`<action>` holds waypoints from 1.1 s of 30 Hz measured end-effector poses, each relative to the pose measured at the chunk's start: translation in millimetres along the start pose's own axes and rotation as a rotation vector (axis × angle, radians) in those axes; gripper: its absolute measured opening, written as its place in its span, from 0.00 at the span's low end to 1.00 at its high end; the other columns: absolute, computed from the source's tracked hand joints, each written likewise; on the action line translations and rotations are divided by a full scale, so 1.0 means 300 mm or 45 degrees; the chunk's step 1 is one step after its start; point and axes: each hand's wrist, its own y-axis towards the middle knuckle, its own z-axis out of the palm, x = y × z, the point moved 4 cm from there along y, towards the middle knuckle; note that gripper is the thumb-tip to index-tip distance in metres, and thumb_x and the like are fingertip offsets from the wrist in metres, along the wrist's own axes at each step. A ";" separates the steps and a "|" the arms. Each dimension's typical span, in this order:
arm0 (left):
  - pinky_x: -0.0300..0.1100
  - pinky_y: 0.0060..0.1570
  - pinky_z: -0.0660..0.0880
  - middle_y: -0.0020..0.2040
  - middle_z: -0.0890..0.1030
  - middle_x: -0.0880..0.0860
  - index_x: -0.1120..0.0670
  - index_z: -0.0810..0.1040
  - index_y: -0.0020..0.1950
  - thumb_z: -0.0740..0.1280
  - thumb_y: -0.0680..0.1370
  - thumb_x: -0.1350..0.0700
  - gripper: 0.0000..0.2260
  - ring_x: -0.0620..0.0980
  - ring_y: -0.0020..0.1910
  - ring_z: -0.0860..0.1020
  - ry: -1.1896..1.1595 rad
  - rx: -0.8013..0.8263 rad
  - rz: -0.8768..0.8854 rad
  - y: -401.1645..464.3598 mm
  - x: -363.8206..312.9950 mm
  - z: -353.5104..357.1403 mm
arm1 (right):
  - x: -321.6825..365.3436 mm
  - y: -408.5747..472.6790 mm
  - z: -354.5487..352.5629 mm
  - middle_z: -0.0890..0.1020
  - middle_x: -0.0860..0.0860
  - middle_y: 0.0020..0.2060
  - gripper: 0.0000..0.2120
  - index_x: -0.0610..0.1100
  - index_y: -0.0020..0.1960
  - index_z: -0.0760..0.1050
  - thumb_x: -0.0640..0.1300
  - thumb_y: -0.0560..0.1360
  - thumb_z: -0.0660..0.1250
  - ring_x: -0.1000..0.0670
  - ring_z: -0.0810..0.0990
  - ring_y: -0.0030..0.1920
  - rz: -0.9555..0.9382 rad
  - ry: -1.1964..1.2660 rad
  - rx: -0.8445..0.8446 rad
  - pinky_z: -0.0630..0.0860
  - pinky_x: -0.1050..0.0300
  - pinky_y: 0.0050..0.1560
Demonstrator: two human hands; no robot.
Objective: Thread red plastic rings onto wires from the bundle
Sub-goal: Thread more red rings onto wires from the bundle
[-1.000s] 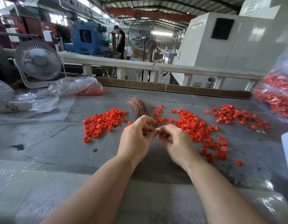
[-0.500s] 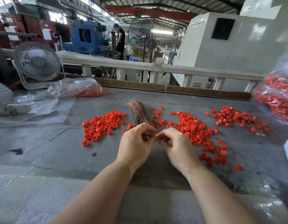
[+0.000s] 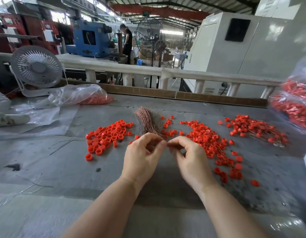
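A big grey table [image 3: 63,169] holds lots of small red rings [image 3: 107,136] in heaps. A bunch of thin brown wires [image 3: 147,121] lies between the heaps. A white fan [image 3: 36,69] and plastic bags [image 3: 76,95] sit at the back left.

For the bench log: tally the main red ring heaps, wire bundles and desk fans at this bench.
Red ring heaps: 3
Wire bundle: 1
Desk fan: 1
Total: 5
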 end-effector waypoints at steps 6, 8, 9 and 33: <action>0.29 0.36 0.70 0.32 0.78 0.42 0.46 0.78 0.38 0.71 0.72 0.58 0.07 0.39 0.32 0.76 0.091 0.010 -0.146 0.004 0.032 0.002 | 0.001 0.002 -0.045 0.79 0.56 0.34 0.14 0.53 0.39 0.73 0.34 0.74 0.66 0.59 0.75 0.37 0.059 0.169 -0.308 0.69 0.71 0.38; 0.24 0.34 0.67 0.32 0.77 0.40 0.46 0.78 0.39 0.71 0.71 0.59 0.08 0.34 0.33 0.74 0.120 0.033 -0.180 0.002 0.040 0.007 | -0.007 0.005 -0.058 0.78 0.54 0.34 0.12 0.50 0.40 0.74 0.33 0.75 0.64 0.58 0.75 0.35 0.109 0.249 -0.393 0.70 0.69 0.35; 0.23 0.34 0.67 0.31 0.77 0.40 0.45 0.78 0.39 0.71 0.71 0.59 0.08 0.33 0.33 0.74 0.123 0.043 -0.196 0.001 0.043 0.009 | -0.014 0.008 -0.064 0.78 0.53 0.33 0.12 0.49 0.40 0.73 0.33 0.76 0.63 0.58 0.76 0.34 0.145 0.312 -0.435 0.71 0.67 0.33; 0.24 0.38 0.67 0.42 0.75 0.42 0.51 0.82 0.46 0.74 0.69 0.57 0.07 0.38 0.38 0.74 0.101 0.042 0.062 -0.007 -0.009 0.007 | 0.038 -0.011 -0.038 0.82 0.47 0.39 0.05 0.39 0.44 0.79 0.32 0.71 0.67 0.44 0.81 0.42 -0.251 -0.388 -0.391 0.72 0.58 0.43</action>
